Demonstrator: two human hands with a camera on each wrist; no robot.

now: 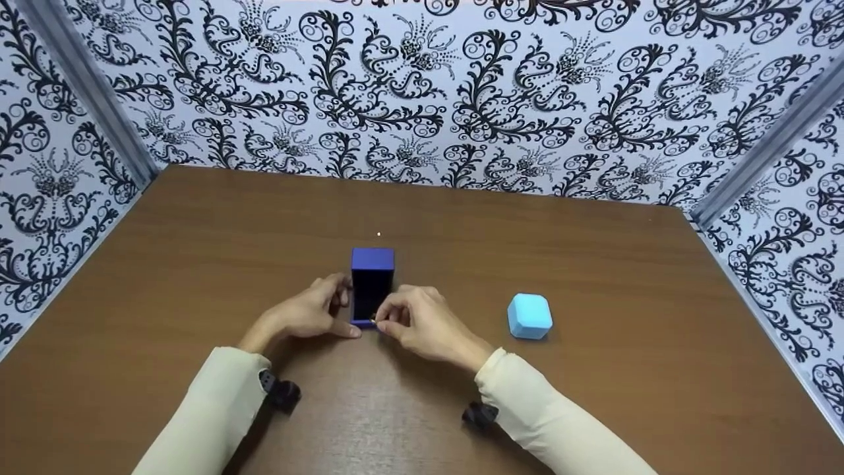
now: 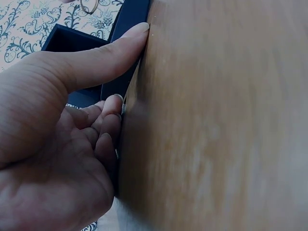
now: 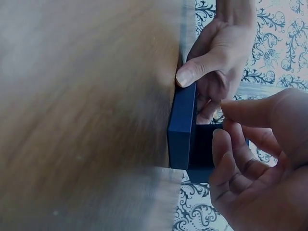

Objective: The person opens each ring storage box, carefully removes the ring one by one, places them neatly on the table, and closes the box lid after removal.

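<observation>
A blue ring box (image 1: 373, 259) stands open on the table, its lid upright and its inside black. My left hand (image 1: 304, 310) holds the box at its left side. In the left wrist view its thumb (image 2: 110, 57) lies along the front of the base, the other fingers curled beside the box. My right hand (image 1: 422, 323) pinches a small gold ring (image 2: 89, 6) between thumb and fingertips, just over the front of the base. In the right wrist view the box base (image 3: 180, 130) shows below the pinching fingertips, which mostly hide the ring.
A light blue rounded cube (image 1: 529, 316) sits on the brown wooden table (image 1: 435, 224) to the right of my right hand. Patterned black-and-white panels (image 1: 422, 99) rise behind the table and at both sides. Dark wrist cameras (image 1: 285, 396) hang at both sleeves.
</observation>
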